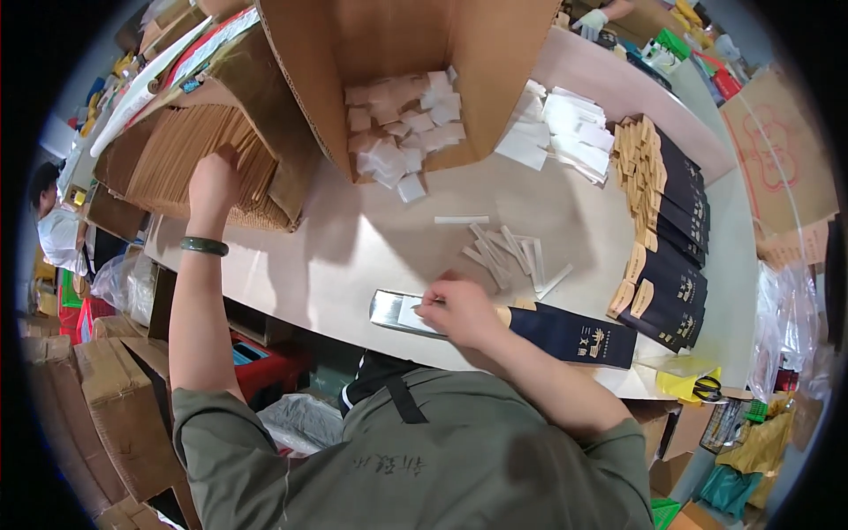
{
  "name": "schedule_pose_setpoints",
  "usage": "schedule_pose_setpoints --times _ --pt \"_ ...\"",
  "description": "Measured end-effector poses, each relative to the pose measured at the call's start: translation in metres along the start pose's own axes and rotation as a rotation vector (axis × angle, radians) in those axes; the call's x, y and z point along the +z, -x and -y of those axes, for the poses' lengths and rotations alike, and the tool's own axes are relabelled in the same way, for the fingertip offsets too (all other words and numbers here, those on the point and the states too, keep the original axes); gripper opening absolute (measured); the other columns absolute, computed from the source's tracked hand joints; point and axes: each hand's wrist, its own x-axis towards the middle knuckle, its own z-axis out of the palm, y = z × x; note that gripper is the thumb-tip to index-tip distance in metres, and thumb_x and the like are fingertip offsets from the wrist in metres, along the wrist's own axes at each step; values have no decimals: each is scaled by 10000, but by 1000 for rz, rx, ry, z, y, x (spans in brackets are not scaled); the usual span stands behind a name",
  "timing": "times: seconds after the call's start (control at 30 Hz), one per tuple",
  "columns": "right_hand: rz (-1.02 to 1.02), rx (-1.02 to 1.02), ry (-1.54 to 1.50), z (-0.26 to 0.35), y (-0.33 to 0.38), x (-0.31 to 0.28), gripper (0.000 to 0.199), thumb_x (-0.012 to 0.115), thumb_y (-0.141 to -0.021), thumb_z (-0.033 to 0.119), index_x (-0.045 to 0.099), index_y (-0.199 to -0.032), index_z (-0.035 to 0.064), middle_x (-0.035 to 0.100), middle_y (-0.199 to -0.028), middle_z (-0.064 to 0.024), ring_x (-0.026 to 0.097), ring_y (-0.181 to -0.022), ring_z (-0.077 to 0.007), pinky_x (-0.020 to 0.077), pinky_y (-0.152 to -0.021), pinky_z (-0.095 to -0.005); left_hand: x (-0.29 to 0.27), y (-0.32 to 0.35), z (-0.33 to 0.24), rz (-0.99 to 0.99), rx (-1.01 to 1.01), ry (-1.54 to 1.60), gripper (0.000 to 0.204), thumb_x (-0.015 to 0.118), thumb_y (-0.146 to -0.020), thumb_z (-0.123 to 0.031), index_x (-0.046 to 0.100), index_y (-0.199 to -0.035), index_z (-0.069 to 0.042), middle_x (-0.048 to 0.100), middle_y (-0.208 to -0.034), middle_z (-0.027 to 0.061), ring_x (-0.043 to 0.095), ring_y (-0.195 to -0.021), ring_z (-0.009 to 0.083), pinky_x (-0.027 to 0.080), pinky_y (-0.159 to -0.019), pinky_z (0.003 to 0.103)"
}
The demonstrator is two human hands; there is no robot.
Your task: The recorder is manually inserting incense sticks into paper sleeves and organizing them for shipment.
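Note:
My left hand, a green bangle at its wrist, reaches into an open cardboard box. Its fingers close at the upper edges of tightly packed brown card pieces; the fingertips are partly hidden. My right hand is closed over a silver, shiny flat piece near the table's front edge. Its fingertips pinch a small white piece lying on the silver surface. Beside that hand, partly under my forearm, lies a long dark blue package with a tan end.
A tall cardboard box holds small white packets. Narrow white strips lie mid-table. Stacked white sheets and dark blue packages line the right. Black-handled scissors sit at the right front edge. Another person's gloved hand shows far off.

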Motion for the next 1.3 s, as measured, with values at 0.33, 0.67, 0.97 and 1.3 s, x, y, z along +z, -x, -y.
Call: schedule_pose_setpoints --times 0.33,0.67,0.97,1.3 --pt "-296 -310 375 -25 64 -44 343 787 -756 227 615 -998 55 600 -1152 -153 555 -1075 -354 455 -895 -436 7 156 -19 -326 -433 1192 248 484 -1045 -214 638 -986 -28 412 -733 -68 356 -692 49 287 -639 214" --pt "-106 -396 473 -47 88 -54 375 818 -708 222 580 -925 28 528 -1324 -215 478 -1257 -412 423 -1036 -464 22 182 -73 804 -164 1050 54 698 -860 -18 716 -899 15 680 -799 52 601 -692 102 489 -623 252" --pt "-145 -314 528 -45 77 -45 425 819 -687 254 617 -990 34 494 -1325 -220 490 -1223 -407 440 -1009 -458 55 218 -210 203 216 894 138 765 -764 -34 713 -891 -25 635 -920 104 641 -844 244 527 -717 348" --pt "-303 -488 445 -58 65 -25 388 739 -640 148 607 -987 34 574 -1055 -146 548 -1021 -352 466 -924 -448 58 228 -241 905 93 1482 309 633 -896 -3 567 -1198 -1 650 -999 64 606 -896 119 494 -814 268"
